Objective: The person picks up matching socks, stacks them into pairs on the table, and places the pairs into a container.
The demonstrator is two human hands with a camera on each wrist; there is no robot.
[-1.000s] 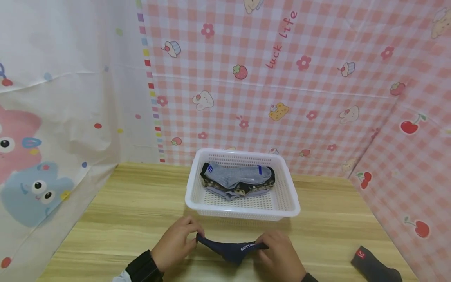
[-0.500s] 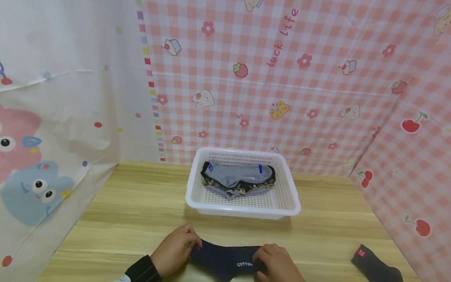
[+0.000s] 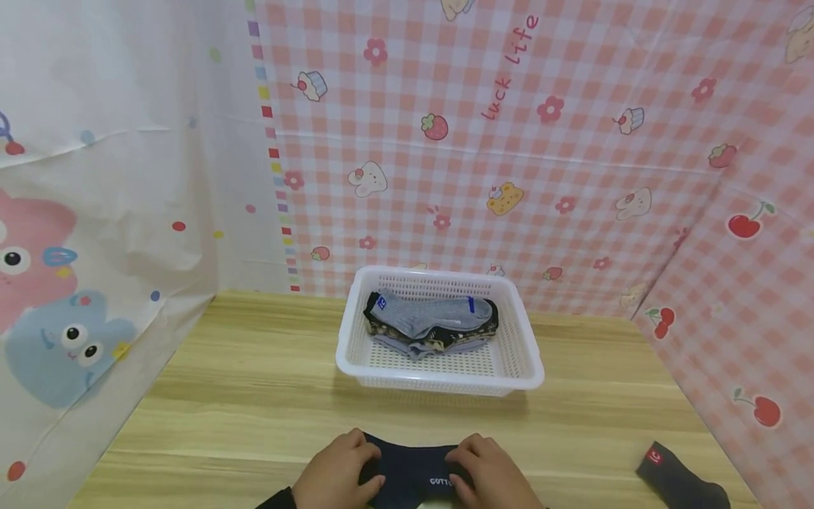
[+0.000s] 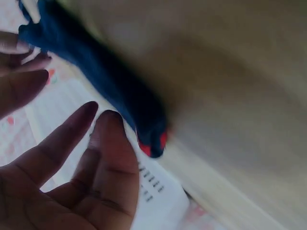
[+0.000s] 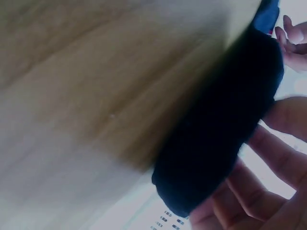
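A navy sock (image 3: 407,470) with white lettering lies along the table's front edge, between both hands. In the head view my left hand (image 3: 340,472) is at its left end, bent fingers and thumb over the fabric. The left wrist view shows those fingertips (image 4: 112,117) beside the sock (image 4: 110,79), not clasping it; a red patch marks its near end. My right hand (image 3: 491,472) touches the other end, partly covering the lettering. In the right wrist view its relaxed fingers (image 5: 249,187) rest along the sock's edge (image 5: 216,124).
Beyond the hands stands a white perforated basket (image 3: 439,382) with several stacked socks (image 3: 432,314), a light grey one on top. A dark grey sock (image 3: 683,477) with a red label lies at the table's right. Patterned cloth (image 3: 407,155) hangs behind and at the sides.
The navy sock, earlier pinched at both ends and stretched between the hands, has come down flat with its lettering up. The left hand has shifted right, and the hands are closer together.
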